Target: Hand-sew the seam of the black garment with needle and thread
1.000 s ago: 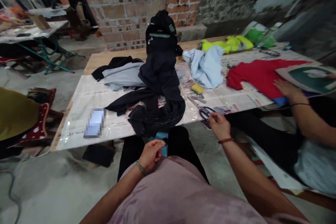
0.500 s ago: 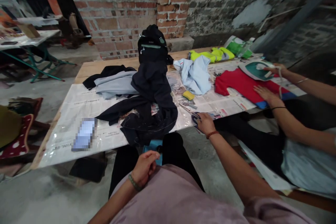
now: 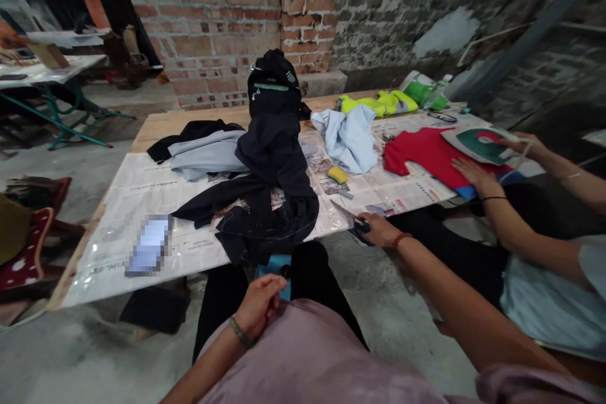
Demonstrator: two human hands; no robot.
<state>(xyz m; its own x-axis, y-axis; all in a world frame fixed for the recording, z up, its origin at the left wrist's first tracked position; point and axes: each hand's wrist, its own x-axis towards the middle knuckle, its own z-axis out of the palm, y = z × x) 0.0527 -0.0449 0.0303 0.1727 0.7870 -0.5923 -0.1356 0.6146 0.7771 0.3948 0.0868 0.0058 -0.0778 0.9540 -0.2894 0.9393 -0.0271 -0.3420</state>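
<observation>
Showing: a seated person at the near edge of a low table spread with newspaper under clear plastic.
Right hand: the right hand lies at the table's near edge, at 4 o'clock from the dark garment; its fingers are curled over the handles of the scissors, grasping them.
Scissors: on the table edge under the right hand, blades pointing toward 10 o'clock across the newspaper.
Left hand: the left hand sits low over the lap, at 6 o'clock from the dark garment, fingers pinched together; whether they hold something small cannot be told.
Dark garment: the dark garment is heaped at table centre, its lower end hanging over the near edge above a blue object.
Backpack: a black backpack stands upright at 12 o'clock from the dark garment.
Other cloth: a grey piece lies at 10 o'clock, a light blue piece at 2 o'clock, a yellow sponge just beside it.
Co-worker: at 3 o'clock, another person's hand rests flat on a red garment.
Phone: a blurred phone lies at 8 o'clock.
</observation>
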